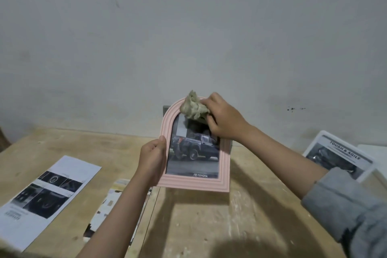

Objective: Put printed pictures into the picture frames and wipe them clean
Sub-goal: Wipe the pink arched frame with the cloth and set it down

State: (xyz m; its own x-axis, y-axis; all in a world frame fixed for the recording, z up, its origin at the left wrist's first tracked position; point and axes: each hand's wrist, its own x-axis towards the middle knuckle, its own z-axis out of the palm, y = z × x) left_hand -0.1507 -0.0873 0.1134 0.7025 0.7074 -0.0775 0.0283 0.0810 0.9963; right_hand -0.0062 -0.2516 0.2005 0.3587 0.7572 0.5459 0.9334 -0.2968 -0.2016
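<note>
1. Nearest, a printed sheet (45, 190) and loose cuttings (111, 201) lie on the desk (209, 216), apparently not yet framed.
2. The left hand (151, 162) grips the left edge of the pink arched frame (193, 182), held above the desk; a truck picture (194, 153) already sits inside it.
3. The right hand (225, 119) clenches a crumpled cloth (193, 106), pressing it on the frame's arch, so wiping looks to be under way.
4. Farther right, a white frame (339, 157) leans, its picture already in; whether it has been wiped cannot be told.
</note>
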